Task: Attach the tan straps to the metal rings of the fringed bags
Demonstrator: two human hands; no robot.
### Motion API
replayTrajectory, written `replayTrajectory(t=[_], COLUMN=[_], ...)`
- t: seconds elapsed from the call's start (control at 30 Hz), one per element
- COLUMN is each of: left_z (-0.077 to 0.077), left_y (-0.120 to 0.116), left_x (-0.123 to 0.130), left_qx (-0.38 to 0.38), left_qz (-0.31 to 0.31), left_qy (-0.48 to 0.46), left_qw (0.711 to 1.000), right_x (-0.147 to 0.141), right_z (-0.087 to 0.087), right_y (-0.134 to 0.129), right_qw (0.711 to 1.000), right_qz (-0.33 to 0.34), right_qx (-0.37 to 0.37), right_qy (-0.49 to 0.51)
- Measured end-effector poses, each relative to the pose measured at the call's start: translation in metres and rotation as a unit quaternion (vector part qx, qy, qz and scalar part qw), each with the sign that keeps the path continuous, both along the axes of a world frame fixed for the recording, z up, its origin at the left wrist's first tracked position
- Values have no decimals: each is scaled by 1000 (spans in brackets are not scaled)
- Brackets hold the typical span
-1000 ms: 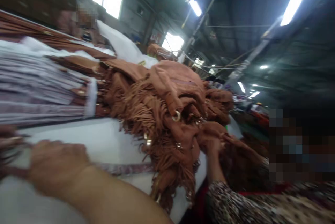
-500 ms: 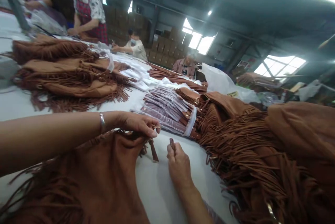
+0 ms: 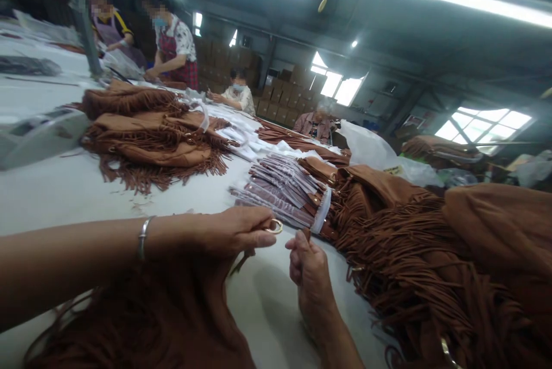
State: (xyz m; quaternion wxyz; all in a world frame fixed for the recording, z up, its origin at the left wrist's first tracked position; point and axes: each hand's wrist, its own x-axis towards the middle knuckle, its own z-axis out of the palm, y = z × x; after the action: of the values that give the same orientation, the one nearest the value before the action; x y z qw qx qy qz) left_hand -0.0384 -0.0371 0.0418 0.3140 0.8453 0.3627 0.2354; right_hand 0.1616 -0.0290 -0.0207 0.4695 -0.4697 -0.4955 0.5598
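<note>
My left hand [image 3: 241,231], a silver bracelet on its wrist, pinches a gold metal ring [image 3: 276,227] between thumb and fingers. Below that arm hangs a brown fringed bag [image 3: 185,311], whose top edge reaches up to the same hand. To the right, my right hand [image 3: 313,271] is closed with its thumb up, a small brown leather piece [image 3: 306,234] showing above the fingers; most of that piece is hidden. A short gap separates the ring from the right hand.
Brown fringed bags lie piled on the right [image 3: 401,254] and at the back left [image 3: 146,139] of the white table [image 3: 276,311]. A bundle of wrapped straps [image 3: 288,191] lies just beyond my hands. Several people work along the far side, near a metal post [image 3: 80,18].
The view has swung left and up. My left hand has turned the gold ring into clear sight, and my right hand now has its fingertips turned toward it.
</note>
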Motion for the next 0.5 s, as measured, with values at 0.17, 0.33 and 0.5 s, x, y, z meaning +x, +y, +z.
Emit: replayTrajectory(t=[0.17, 0.33, 0.5], left_z=[-23, -40, -45], left_y=[-13, -10, -6], left_x=[7, 9, 5], left_qx=[188, 195, 192], left_qz=[50, 9, -24], left_qy=[83, 38, 8], left_qw=[977, 980, 981], right_x=[-2, -9, -7], right_z=[22, 20, 11], right_y=[-9, -11, -6], right_qw=[988, 994, 989], right_qz=[73, 79, 123], right_qx=[-74, -70, -79], right_qy=[112, 38, 33])
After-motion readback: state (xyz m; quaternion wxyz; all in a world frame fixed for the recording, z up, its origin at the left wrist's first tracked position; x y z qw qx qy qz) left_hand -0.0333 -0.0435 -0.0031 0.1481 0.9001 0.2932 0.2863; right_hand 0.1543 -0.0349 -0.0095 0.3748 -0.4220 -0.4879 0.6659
